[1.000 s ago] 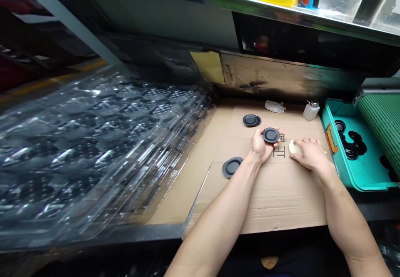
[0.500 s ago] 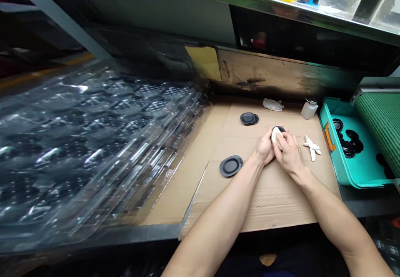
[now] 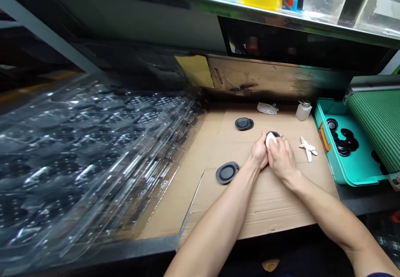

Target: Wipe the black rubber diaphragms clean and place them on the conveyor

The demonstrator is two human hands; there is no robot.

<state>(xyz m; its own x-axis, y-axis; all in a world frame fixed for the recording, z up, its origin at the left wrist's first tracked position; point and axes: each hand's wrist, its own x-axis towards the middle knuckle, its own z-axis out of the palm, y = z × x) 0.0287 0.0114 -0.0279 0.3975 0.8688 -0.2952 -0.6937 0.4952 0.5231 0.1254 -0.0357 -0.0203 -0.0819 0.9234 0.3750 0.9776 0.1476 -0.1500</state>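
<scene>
Over the cardboard sheet point(image 3: 259, 210) my two hands meet. My left hand point(image 3: 260, 150) is closed around a black oval part point(image 3: 275, 134), of which only the upper rim shows. My right hand point(image 3: 283, 158) presses a white pad point(image 3: 270, 139) against the face of that part; the fingertips cover some of the pad. To the left of my hands lies a grey-black oval part point(image 3: 227, 173), flat on the cardboard. Farther back is a small stack of similar black oval parts point(image 3: 243, 123). A crumpled white cloth point(image 3: 308, 148) rests just right of my right hand.
Stacked clear plastic trays point(image 3: 93, 152) fill the left side. A teal bin point(image 3: 350, 181) with black parts stands right, beside a green conveyor belt point(image 3: 378, 114). A dispenser bottle point(image 3: 303, 111) and a crumpled white wrapper point(image 3: 268, 108) sit at the back, below a shelf.
The whole view has shifted slightly, so things appear lower and farther left. My right hand has moved a little on the black part with the white pad; both holds are kept.
</scene>
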